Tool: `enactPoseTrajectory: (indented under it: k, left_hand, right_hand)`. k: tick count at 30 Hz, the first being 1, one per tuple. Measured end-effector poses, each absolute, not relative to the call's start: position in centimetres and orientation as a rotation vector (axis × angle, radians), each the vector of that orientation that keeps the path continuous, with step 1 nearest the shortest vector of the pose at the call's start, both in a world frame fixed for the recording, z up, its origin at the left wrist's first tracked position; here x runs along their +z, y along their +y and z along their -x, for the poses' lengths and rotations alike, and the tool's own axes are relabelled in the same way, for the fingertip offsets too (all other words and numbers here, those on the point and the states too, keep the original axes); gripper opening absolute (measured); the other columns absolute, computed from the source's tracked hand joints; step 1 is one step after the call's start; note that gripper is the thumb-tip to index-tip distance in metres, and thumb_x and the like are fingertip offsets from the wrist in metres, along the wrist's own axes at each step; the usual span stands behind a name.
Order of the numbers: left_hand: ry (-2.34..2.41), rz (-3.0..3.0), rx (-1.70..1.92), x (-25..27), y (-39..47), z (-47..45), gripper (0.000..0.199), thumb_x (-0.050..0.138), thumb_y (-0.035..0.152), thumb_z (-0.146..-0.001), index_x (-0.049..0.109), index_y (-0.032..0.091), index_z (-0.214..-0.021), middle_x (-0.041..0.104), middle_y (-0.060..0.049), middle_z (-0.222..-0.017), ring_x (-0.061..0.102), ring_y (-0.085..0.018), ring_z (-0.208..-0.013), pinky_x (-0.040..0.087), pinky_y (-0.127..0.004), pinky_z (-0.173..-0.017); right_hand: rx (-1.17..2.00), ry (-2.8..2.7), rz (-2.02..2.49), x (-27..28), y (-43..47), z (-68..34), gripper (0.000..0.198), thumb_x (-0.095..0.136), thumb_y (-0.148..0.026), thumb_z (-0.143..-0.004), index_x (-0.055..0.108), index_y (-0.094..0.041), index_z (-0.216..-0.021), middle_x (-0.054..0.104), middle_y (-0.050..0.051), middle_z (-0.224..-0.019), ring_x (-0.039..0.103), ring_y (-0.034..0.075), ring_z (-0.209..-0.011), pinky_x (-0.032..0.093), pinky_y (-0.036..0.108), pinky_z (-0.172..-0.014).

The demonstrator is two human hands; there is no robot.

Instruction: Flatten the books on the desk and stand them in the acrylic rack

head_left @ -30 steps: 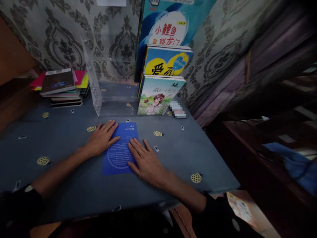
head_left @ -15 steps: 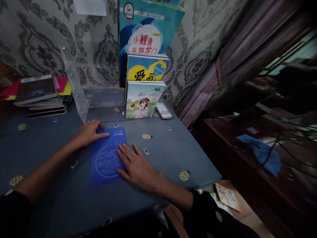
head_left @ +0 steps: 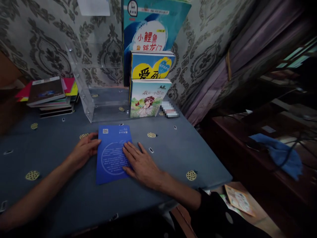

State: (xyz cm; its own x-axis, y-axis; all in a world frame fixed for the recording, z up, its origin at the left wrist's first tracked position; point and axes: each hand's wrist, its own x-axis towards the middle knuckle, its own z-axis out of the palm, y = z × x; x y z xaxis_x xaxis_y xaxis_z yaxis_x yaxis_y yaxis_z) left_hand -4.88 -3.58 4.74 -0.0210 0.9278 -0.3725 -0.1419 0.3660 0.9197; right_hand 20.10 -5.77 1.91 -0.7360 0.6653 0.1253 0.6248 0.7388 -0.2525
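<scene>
We have a grey-blue patterned table (head_left: 170, 158) filling the lower frame, a clear rack (head_left: 81, 86) at its upper-centre edge and a blue sheet (head_left: 114, 155) flat on the table at centre-left. Our right hand (head_left: 145, 165) lies spread over the sheet's right edge. Our left hand (head_left: 85, 148) has moved off the upper left corner and down to the left edge; we cannot tell whether thumb and fingers pinch it. We judge this leaves the sheet steadied mainly by the right hand.

For writing, the teal book (head_left: 152, 28) reads 小鲤鱼跳龙门; the blue-and-yellow book (head_left: 148, 67) below shows 爱 and a cut-off character; the front book (head_left: 148, 99) reads 我有一个愿望. The sheet's text is too small for us, but its QR code (head_left: 105, 131) is now uncovered.
</scene>
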Motion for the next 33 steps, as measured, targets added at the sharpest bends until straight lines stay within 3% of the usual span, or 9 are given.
enactPoseTrajectory:
  k: [7,10,12,14,16,19,23,33]
  left_hand:
    - [1.158,-0.760,0.902,5.2,-6.1,3.3,0.058,0.086,0.033,-0.066,0.063,0.018,-0.117,0.076,-0.009,-0.103,0.074,-0.028,-0.091,0.061,-0.036,-0.075]
    - [1.145,-0.805,0.909,6.2,-5.8,3.4,0.058,0.085,0.033,-0.070,0.063,0.019,-0.121,0.076,-0.010,-0.105,0.074,-0.028,-0.090,0.061,-0.036,-0.074]
    - [1.137,-0.856,0.929,7.0,-5.4,3.4,0.055,0.082,0.034,-0.073,0.063,0.020,-0.123,0.076,-0.009,-0.105,0.074,-0.027,-0.088,0.061,-0.034,-0.071]
    - [1.117,-0.917,0.981,7.9,-5.1,3.2,0.053,0.081,0.035,-0.075,0.064,0.021,-0.123,0.076,-0.009,-0.105,0.074,-0.027,-0.089,0.061,-0.033,-0.071]
    - [1.087,-0.983,1.036,8.7,-4.7,2.8,0.051,0.081,0.036,-0.075,0.065,0.020,-0.121,0.076,-0.008,-0.104,0.073,-0.027,-0.092,0.061,-0.033,-0.075]
    - [1.059,-1.075,1.065,9.3,-4.2,2.1,0.048,0.081,0.038,-0.075,0.067,0.019,-0.117,0.076,-0.008,-0.104,0.073,-0.027,-0.094,0.060,-0.034,-0.079]
    - [1.056,-1.191,1.102,9.3,-3.4,1.4,0.043,0.078,0.040,-0.077,0.068,0.018,-0.112,0.076,-0.009,-0.107,0.071,-0.028,-0.100,0.058,-0.039,-0.088]
    - [1.155,-1.286,1.087,6.6,-2.5,0.4,0.042,0.078,0.045,-0.074,0.070,0.018,-0.105,0.074,-0.008,-0.109,0.064,-0.031,-0.114,0.047,-0.045,-0.105]
  right_hand:
    - [0.415,-2.660,1.038,2.0,-5.4,-20.3,0.063,0.052,-0.042,-0.099,0.040,-0.006,-0.149,0.041,0.022,-0.155,0.032,0.031,-0.148,0.024,0.057,-0.122]
    - [0.556,-2.427,1.125,1.3,-4.6,-21.0,0.071,0.060,-0.040,-0.094,0.034,-0.010,-0.153,0.039,0.022,-0.156,0.035,0.032,-0.147,0.031,0.053,-0.120]
    - [0.690,-2.176,1.173,0.8,-3.6,-21.5,0.078,0.065,-0.041,-0.090,0.029,-0.015,-0.155,0.044,0.021,-0.152,0.045,0.032,-0.140,0.040,0.053,-0.113]
    - [0.911,-1.908,1.143,0.6,-2.3,-21.9,0.080,0.068,-0.045,-0.086,0.033,-0.018,-0.153,0.059,0.019,-0.137,0.061,0.030,-0.121,0.051,0.049,-0.100]
    - [1.208,-1.690,1.050,1.0,-1.0,-22.1,0.067,0.070,-0.049,-0.083,0.050,-0.019,-0.139,0.070,0.011,-0.109,0.069,0.024,-0.093,0.057,0.040,-0.082]
    - [1.513,-1.471,0.919,2.3,0.3,-22.3,0.044,0.076,-0.054,-0.077,0.066,-0.019,-0.103,0.067,0.000,-0.077,0.061,0.013,-0.063,0.051,0.026,-0.059]
    - [1.444,-1.385,0.862,4.0,0.8,-22.6,0.038,0.081,-0.051,-0.072,0.063,-0.020,-0.086,0.061,-0.004,-0.070,0.052,0.009,-0.056,0.046,0.023,-0.054]
    - [1.044,-1.672,0.988,2.9,0.6,-23.3,0.025,0.061,-0.044,-0.090,0.063,-0.019,-0.085,0.063,0.000,-0.075,0.059,0.015,-0.069,0.049,0.027,-0.067]
